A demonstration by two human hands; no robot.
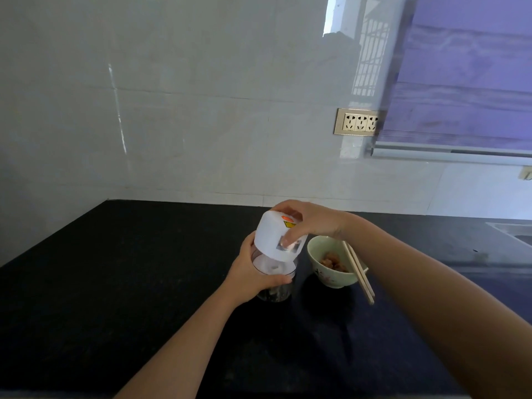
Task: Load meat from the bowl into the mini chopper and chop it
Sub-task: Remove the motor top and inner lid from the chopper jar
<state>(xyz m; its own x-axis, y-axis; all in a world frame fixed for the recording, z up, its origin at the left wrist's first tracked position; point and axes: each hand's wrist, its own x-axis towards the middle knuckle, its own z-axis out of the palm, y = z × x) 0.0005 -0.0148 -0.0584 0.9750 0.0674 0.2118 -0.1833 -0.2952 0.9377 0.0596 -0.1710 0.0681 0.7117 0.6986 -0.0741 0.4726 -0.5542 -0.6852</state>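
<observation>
The mini chopper's clear cup point(273, 293) stands on the black counter point(129, 283), and my left hand point(253, 275) is wrapped around its side. My right hand point(311, 220) grips the white motor top point(276, 239), which is tilted and lifted off the cup's rim on the right side. A white inner lid shows at the cup's mouth. Just right of the chopper sits a pale green bowl point(319, 272) with pieces of meat point(334, 262) in it. A pair of wooden chopsticks point(359, 275) rests across the bowl's right rim.
A white tiled wall rises behind the counter, with a socket strip point(357, 122) at the right. A window with a purple blind point(460, 82) is at the upper right. The edge of a sink point(515, 234) shows at the far right.
</observation>
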